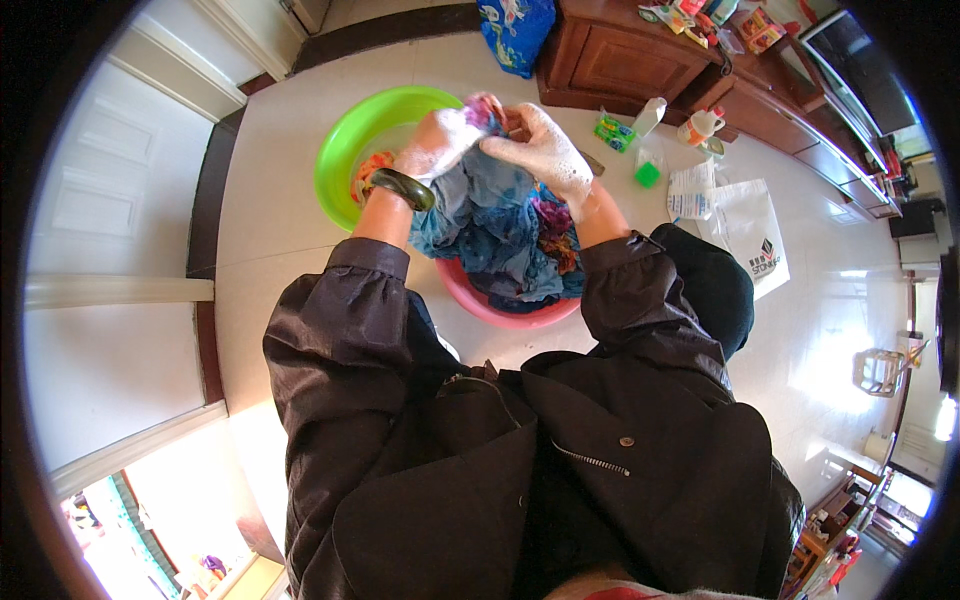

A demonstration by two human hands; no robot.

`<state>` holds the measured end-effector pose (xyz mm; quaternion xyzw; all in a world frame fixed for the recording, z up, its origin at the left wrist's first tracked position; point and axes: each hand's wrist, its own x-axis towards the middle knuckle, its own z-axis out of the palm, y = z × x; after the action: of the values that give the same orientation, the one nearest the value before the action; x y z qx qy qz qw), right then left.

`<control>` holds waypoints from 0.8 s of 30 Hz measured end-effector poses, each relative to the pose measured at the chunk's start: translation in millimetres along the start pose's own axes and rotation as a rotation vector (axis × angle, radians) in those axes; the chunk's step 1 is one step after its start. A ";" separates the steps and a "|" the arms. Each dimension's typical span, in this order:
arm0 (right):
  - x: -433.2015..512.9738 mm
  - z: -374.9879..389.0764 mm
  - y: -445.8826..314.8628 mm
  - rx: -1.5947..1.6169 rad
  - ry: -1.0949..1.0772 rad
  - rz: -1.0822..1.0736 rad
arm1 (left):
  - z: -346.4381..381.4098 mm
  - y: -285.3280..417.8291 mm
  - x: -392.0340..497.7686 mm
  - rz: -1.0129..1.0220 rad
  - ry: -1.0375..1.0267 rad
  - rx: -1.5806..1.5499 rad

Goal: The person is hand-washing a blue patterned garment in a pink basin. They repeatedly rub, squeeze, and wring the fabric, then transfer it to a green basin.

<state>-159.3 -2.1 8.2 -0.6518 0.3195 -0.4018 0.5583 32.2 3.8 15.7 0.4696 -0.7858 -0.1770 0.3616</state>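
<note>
My left hand [442,142], covered in suds and with a dark bangle at its wrist, grips a bunched part of a wet patterned blue cloth [487,225]. Purple and orange parts of the cloth stick out between the hands. Sudsy too, my right hand [544,146] pinches the same bunch with thumb and fingers. The cloth hangs down over a pink basin [480,304] heaped with wet fabric. A green basin [337,157] stands beyond it to the left, with an orange cloth [373,169] inside. The fingertips of my left hand are partly hidden by blur and foam.
On the tiled floor to the right are a green packet [615,133], a white bottle [649,116], a green block [646,175], a red-capped jug [699,127] and a white plastic bag [746,232]. A blue bag [517,34] stands beside a wooden cabinet [622,56].
</note>
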 end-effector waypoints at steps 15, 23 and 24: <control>1.9 3.4 -17.9 0.510 0.270 0.022 | -74.4 6.8 -10.7 -0.634 0.472 -0.835; -10.3 6.2 -42.0 0.597 0.084 0.018 | -61.4 31.7 -4.3 -0.541 0.523 -1.182; -12.9 11.0 -37.4 0.392 0.029 -0.064 | -59.3 31.5 -1.9 -0.492 0.518 -1.229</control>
<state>-156.9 20.7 42.2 -0.5344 0.2223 -0.4830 0.6570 57.1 24.7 74.4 0.3712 -0.3038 -0.5475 0.6857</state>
